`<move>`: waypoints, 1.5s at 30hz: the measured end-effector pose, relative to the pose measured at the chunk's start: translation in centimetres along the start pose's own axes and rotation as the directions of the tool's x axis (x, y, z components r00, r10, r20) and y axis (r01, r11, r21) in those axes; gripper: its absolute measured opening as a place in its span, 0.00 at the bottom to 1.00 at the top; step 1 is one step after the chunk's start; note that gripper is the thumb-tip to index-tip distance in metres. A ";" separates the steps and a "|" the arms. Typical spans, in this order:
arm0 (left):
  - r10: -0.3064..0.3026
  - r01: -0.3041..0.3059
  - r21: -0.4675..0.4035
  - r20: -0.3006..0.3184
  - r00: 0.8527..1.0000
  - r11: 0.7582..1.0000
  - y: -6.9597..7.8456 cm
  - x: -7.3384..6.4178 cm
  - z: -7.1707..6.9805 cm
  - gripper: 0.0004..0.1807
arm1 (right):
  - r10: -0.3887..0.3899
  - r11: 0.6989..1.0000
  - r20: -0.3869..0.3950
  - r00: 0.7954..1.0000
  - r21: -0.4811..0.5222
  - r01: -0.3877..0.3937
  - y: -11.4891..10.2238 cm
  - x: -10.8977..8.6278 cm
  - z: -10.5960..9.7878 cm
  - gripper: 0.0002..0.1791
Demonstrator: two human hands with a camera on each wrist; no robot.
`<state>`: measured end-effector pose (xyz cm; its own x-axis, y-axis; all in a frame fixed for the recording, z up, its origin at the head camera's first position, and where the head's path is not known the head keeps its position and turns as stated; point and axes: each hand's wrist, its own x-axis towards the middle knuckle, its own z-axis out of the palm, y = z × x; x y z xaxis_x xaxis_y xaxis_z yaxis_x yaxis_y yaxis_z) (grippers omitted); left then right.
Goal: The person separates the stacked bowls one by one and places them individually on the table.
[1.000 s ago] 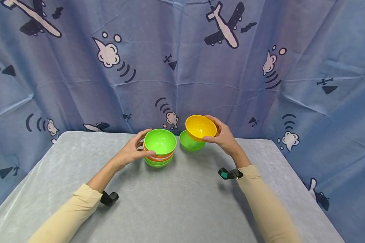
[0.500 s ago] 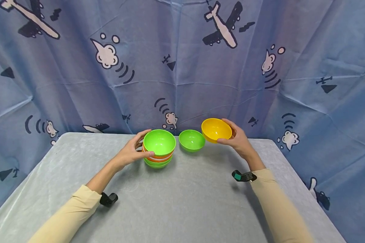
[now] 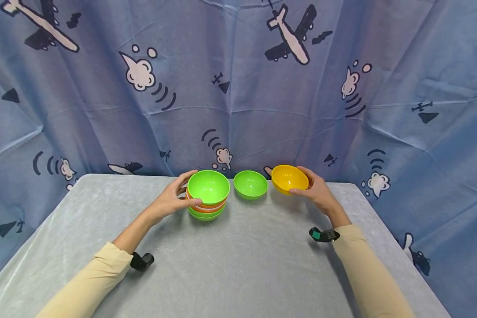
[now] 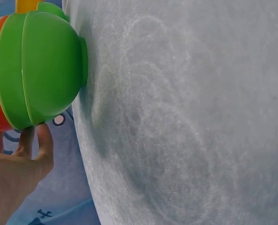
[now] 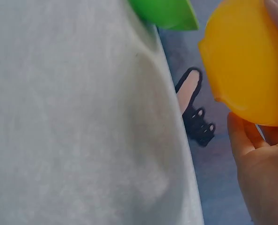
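Observation:
My left hand [image 3: 176,194] grips the side of a stack of nested bowls [image 3: 206,215] standing upright on the table, fingers round the far side and thumb across the near side. A green bowl [image 3: 208,187] tops the stack; orange and white rims show below it, with green bowls [image 4: 54,65] at the bottom. To the right, a single green bowl [image 3: 251,184] sits on the table. Beyond it, my right hand [image 3: 316,190] holds a yellow bowl [image 3: 289,179] by its right side, thumb in front. In the right wrist view the yellow bowl [image 5: 249,61] hangs apart from the tabletop.
A grey-white cloth covers the table [image 3: 230,269]. Its far edge lies just behind the bowls. Behind that hangs a blue curtain [image 3: 238,79] with printed planes. A dark strap device is on each wrist.
My right hand has carried the yellow bowl from above the single green bowl to the right, then lowered it toward the table. The left hand and the stack have stayed in place.

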<state>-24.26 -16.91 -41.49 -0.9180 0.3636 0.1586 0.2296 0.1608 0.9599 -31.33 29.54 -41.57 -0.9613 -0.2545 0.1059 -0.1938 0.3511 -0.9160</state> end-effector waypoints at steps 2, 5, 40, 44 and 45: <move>0.000 0.000 -0.001 0.002 1.000 1.000 0.0 0.0 0.0 0.48 | 0.015 1.000 0.000 1.000 -0.010 -0.015 0.5 0.0 0.0 0.51; -0.004 0.004 -0.002 0.001 1.000 1.000 0.0 0.0 0.1 0.48 | 0.033 0.999 -0.004 0.999 -0.028 -0.033 1.2 0.0 -0.1 0.52; -0.014 0.014 0.002 -0.004 1.000 1.000 -0.1 0.0 0.0 0.48 | 0.102 0.986 0.008 0.995 -0.133 -0.100 2.7 0.3 0.7 0.55; -0.020 0.020 0.003 -0.004 1.000 1.000 0.1 -0.1 0.1 0.48 | 0.105 0.985 0.010 0.994 -0.136 -0.102 3.0 0.4 0.6 0.56; -0.020 0.020 0.002 -0.004 1.000 1.000 0.1 0.0 0.1 0.48 | 0.105 0.986 0.013 0.994 -0.135 -0.102 3.0 0.4 0.6 0.56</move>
<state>-24.19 -16.86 -41.42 -0.9234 0.3570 0.1407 0.2124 0.1701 0.9623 -32.19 29.96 -44.51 -0.9737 -0.2279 0.0046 -0.1196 0.4937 -0.8614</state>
